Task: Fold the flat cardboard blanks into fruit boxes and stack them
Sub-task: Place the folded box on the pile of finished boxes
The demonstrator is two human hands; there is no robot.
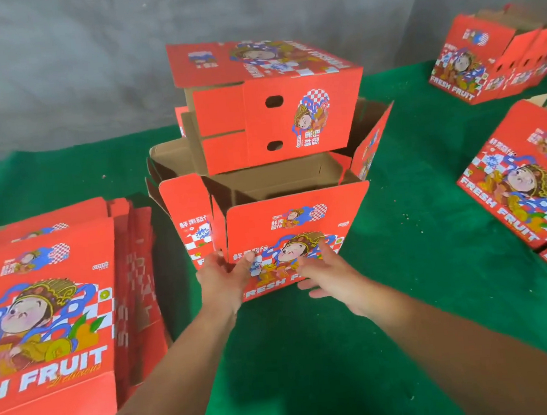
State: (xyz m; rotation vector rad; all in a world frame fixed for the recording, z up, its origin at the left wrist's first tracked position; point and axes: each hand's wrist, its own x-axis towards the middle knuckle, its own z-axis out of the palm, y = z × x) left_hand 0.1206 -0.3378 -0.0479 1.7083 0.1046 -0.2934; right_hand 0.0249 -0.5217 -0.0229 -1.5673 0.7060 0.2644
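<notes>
green mat [414, 211], flat blanks [48, 293] beside open box [294, 228]

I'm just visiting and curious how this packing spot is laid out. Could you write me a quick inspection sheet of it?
Surface: green mat with small crumbs.
Job's things: open box in front; a folded box sits in it, tilted; flat blanks piled at left.
Clutter: more boxes at right.
Hands: left hand touches the open box's near corner; right hand at its front panel, fingers spread.
Cables: nothing seen.
Surroundings: grey wall behind.
</notes>
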